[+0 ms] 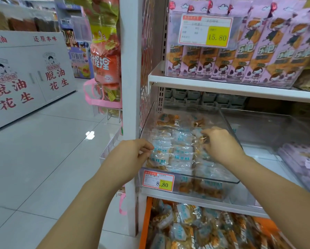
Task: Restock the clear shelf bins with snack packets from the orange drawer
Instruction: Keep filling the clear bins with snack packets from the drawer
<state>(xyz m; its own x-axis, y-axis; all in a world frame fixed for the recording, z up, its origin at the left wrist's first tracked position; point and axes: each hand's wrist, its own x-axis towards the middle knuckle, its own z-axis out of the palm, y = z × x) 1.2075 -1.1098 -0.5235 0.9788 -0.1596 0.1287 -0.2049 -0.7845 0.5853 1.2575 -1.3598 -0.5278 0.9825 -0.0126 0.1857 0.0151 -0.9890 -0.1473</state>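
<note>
A clear shelf bin [229, 178] on the middle shelf holds several clear-and-blue snack packets [182, 151] in rows. My left hand [132, 155] pinches a packet at the bin's left side. Over the bin's right half, my right hand [220, 144] has its fingers curled round a packet with orange contents. Below the shelf, the orange drawer [146, 223] stands pulled out, filled with several more of the same packets [190, 229].
A second clear bin [269, 126] to the right holds purple packets [301, 159]. Pink snack boxes [244, 56] fill the shelf above. A white upright post [131, 87] stands left of the bin, with hanging bags beside it. A tiled aisle floor [43, 159] lies to the left.
</note>
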